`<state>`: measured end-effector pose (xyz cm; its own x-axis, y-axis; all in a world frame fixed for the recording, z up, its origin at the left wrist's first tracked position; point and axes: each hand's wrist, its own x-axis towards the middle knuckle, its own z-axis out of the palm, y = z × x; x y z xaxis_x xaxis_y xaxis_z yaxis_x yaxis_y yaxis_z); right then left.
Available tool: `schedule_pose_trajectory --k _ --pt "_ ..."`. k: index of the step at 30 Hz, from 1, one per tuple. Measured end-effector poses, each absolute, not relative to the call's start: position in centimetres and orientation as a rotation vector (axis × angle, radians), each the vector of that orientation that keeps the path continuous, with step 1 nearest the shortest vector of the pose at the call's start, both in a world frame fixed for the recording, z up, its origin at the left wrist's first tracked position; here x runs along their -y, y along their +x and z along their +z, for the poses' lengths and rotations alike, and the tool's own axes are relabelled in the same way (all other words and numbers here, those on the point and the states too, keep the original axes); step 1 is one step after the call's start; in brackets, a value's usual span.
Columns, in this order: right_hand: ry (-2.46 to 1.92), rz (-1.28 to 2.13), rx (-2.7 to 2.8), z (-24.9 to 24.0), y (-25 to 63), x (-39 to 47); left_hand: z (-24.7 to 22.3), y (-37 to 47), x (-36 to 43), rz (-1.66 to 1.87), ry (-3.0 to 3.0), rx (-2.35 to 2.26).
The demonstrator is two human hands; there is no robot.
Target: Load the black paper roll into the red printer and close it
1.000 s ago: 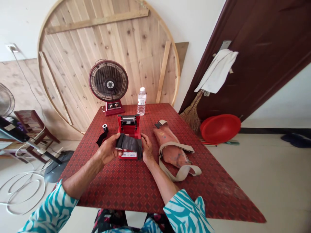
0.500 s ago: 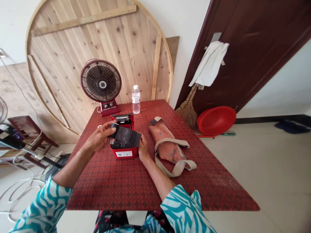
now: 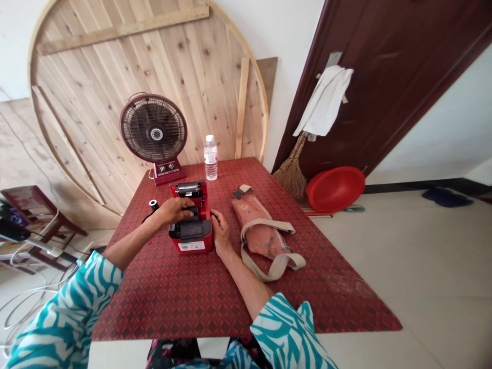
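Note:
A small red and black printer [image 3: 191, 246] stands on the table with its lid [image 3: 189, 190] raised at the back, showing a roller. My left hand [image 3: 177, 210] reaches into it from the left, fingers closed around a black ribbon roll [image 3: 189, 213]. A black strip of ribbon [image 3: 192, 230] lies from the roll across the printer's front part. My right hand [image 3: 222, 233] presses against the printer's right wall, its fingers bent along the edge. Left of the printer stands a small black spool [image 3: 154, 205] with a white end.
An orange pouch [image 3: 259, 236] with a beige strap lies to the right on the red patterned table [image 3: 246, 307]. Behind the printer are a water bottle [image 3: 210, 159] and a dark red fan [image 3: 156, 138]. A red basin [image 3: 336, 189] and a broom [image 3: 294, 169] are by the door.
The ribbon, stretched between both hands above the printer before, is now down inside it. My left hand has lowered into the printer, and my right hand has let go of the ribbon's end.

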<state>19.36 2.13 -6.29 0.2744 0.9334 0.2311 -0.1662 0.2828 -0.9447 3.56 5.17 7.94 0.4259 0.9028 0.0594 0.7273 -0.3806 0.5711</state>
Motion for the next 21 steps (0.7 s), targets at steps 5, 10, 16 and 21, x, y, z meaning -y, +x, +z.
schedule_pose_trajectory --k 5,10,16,21 --pt "-0.998 0.913 1.002 -6.2 19.4 -2.2 8.5 5.1 -5.6 -0.034 2.531 -1.507" --pt "-0.998 0.916 1.014 -6.3 19.5 -2.2 8.1 5.7 -5.8 -0.126 2.614 -1.461" --pt "-0.992 0.91 1.016 -6.6 19.4 -2.3 6.3 4.9 -6.5 -0.132 2.551 -1.43" --pt "-0.975 0.924 1.0 -6.6 19.5 -2.1 6.2 4.8 -7.3 -0.122 2.5 -1.365"
